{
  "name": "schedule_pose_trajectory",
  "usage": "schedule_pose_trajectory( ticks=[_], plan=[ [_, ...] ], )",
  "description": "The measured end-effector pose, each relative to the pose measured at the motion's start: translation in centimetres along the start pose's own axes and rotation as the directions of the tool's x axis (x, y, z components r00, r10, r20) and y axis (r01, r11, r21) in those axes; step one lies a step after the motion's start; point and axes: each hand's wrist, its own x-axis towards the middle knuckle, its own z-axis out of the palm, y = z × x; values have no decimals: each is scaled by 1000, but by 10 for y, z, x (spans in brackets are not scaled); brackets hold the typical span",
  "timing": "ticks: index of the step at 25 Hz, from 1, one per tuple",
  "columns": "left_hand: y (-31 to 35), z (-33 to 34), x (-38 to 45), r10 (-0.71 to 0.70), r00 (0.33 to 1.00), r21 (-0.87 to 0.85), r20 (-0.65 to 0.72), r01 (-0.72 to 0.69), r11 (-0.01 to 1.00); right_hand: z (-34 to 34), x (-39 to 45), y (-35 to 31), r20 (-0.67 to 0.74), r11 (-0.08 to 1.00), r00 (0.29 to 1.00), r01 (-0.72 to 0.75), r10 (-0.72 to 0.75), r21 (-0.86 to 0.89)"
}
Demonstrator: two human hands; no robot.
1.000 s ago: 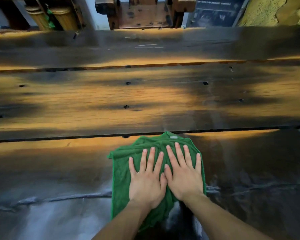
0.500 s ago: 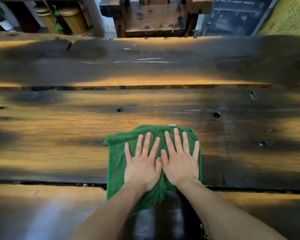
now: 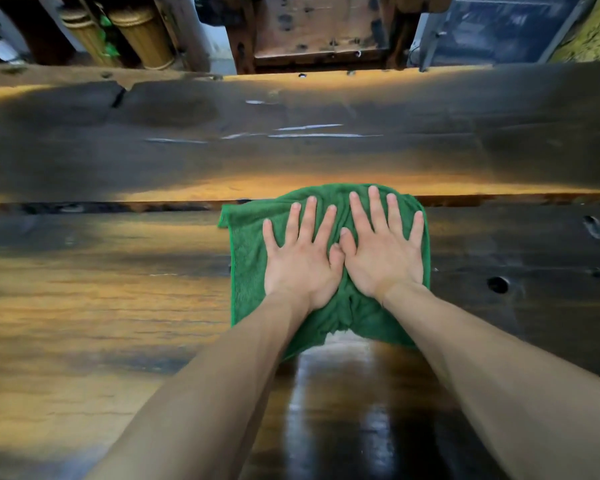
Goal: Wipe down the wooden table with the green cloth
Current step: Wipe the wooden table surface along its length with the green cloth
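Two flat hands drive the green cloth (image 3: 246, 271), and the main risk, as I judge it, lies at the dark seam (image 3: 118, 206) between the planks, which the cloth's far edge now overlaps. A hem could snag in that gap or in the knot holes (image 3: 497, 284) to the right, bunching the cloth under the palms and leaving a strip unwiped. The near edge is already rumpled and trails loosely between the wrists, so a quick pull back towards the near side might fold it under. With both arms stretched far out, a longer reach could also cost pressure at the fingertips.

The left hand (image 3: 300, 263) and right hand (image 3: 383, 252) lie side by side, palms down on the cloth, thumbs touching in the middle. All the fingers are straight and spread, pressing the fabric flat against the wooden table (image 3: 84, 306); nothing is pinched or gripped. Both forearms run straight from the near edge of the view, almost fully extended. The cloth sits around the table's middle, far from its near edge.
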Motion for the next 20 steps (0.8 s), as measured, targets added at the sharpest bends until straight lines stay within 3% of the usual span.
schedule_pose_trajectory(
  ticks=[15, 20],
  plan=[
    [-39, -41, 252, 6, 1000, 15, -11, -6, 1000, -23, 258, -11, -26, 999, 999, -36, 36, 7],
    [-55, -53, 352, 18, 999, 35, -36, -17, 999, -23, 364, 0, -110, 999, 994, -7, 3, -32]
  ],
)
